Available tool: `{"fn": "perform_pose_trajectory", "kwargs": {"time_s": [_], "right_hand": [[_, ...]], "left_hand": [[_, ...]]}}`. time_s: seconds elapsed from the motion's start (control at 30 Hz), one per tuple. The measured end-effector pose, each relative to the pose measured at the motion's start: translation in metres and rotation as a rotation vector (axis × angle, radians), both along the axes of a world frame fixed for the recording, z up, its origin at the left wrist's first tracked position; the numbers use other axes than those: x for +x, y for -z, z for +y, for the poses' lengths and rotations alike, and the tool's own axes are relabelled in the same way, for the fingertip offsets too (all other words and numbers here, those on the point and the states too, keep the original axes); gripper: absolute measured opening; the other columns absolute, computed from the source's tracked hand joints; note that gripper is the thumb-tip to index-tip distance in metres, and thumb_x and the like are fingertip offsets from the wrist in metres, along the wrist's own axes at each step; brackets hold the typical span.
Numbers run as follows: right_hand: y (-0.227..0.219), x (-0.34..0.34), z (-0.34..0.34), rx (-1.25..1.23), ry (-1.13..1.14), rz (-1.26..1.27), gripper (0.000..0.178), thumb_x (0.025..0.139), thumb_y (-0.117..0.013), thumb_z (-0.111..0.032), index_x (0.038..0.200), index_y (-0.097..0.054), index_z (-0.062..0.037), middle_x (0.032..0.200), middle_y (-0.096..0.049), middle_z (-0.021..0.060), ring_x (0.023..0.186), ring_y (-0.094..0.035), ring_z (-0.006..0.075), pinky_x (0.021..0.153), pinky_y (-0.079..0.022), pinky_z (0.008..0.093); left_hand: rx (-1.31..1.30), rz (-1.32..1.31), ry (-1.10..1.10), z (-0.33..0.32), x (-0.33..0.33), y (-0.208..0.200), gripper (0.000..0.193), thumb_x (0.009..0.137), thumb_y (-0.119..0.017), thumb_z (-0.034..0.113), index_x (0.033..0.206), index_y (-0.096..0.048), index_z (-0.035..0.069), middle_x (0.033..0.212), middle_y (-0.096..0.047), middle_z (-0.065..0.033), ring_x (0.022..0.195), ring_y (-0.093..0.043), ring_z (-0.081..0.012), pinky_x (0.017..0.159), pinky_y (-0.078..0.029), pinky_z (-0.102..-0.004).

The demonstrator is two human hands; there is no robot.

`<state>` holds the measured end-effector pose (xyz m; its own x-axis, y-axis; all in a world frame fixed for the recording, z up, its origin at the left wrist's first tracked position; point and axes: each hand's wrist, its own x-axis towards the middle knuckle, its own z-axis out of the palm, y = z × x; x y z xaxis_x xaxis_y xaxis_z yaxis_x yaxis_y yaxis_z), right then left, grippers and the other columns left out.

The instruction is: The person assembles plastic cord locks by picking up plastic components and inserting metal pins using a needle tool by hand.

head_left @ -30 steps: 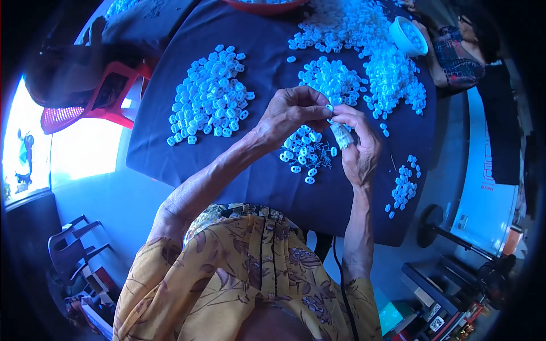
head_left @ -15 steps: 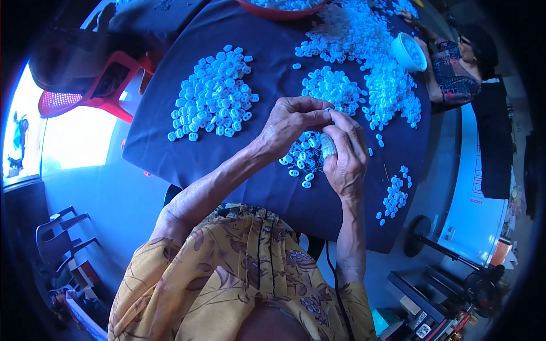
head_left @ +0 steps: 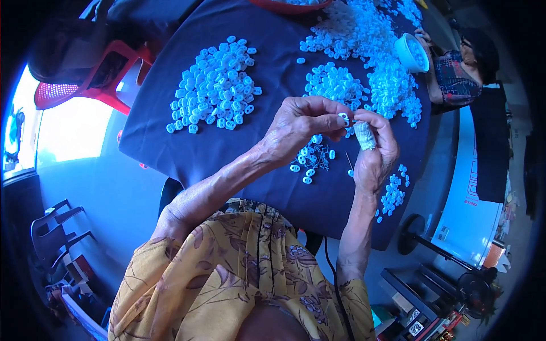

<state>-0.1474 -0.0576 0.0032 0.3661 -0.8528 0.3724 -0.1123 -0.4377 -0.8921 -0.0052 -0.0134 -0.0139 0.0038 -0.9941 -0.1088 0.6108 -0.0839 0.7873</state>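
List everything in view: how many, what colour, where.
Cloth-covered table: one, dark blue, centre.
Small oval two-holed pieces: uncountable, white, piled on the table.
Thin pin-like bits: many, dark, below the hands.
Shallow round bowl: one, red, top edge.
Deep round tub: one, white, upper right.
Perforated plastic chair: one, red, upper left.
Plastic armchair: one, dark, lower left.
Co-worker: one, patterned top, upper right.
Round-based pole stand: one, black, lower right.
Floral shirt: one, yellow, bottom centre.
Left hand: one, bare, centre, pinching a white piece.
Right hand: one, finger wrapped, right of centre.
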Motion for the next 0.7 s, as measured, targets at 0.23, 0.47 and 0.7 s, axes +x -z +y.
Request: {"fn": "perform_pose_trajectory", "kwargs": {"time_s": [0.23,0.47,0.7], "right_hand": [[0.0006,-0.001,0.0018,-0.005,0.025,0.011,0.017,0.075,-0.045,0.002,0.085,-0.058,0.0006,0.089,-0.059,0.0089,0.085,-0.054,0.0149,0.079,-0.041,0.0264],[-0.0003,-0.0007,0.0032,-0.065,0.051,0.067,0.014,0.077,-0.047,-0.001,0.084,-0.059,-0.0011,0.086,-0.06,0.0076,0.082,-0.056,0.0151,0.075,-0.043,0.0263],[0.0015,-0.001,0.0043,-0.062,0.072,0.082,0.015,0.076,-0.047,-0.001,0.084,-0.06,-0.0014,0.086,-0.061,0.0075,0.082,-0.056,0.0154,0.075,-0.043,0.0261]], "left_hand": [[-0.032,-0.064,-0.022,0.0015,-0.0018,-0.0018,0.016,0.079,-0.058,0.008,0.091,-0.06,-0.002,0.074,-0.062,-0.0079,0.067,-0.058,-0.0124,0.067,-0.047,-0.0255],[-0.031,-0.118,-0.034,0.0022,-0.0035,-0.0025,0.017,0.079,-0.058,0.007,0.093,-0.06,-0.003,0.074,-0.062,-0.0078,0.067,-0.058,-0.0116,0.066,-0.048,-0.025],[-0.047,-0.142,-0.025,0.0008,-0.0046,0.0016,0.017,0.079,-0.058,0.006,0.093,-0.06,-0.003,0.075,-0.062,-0.0081,0.068,-0.059,-0.0119,0.066,-0.049,-0.0252]]}}
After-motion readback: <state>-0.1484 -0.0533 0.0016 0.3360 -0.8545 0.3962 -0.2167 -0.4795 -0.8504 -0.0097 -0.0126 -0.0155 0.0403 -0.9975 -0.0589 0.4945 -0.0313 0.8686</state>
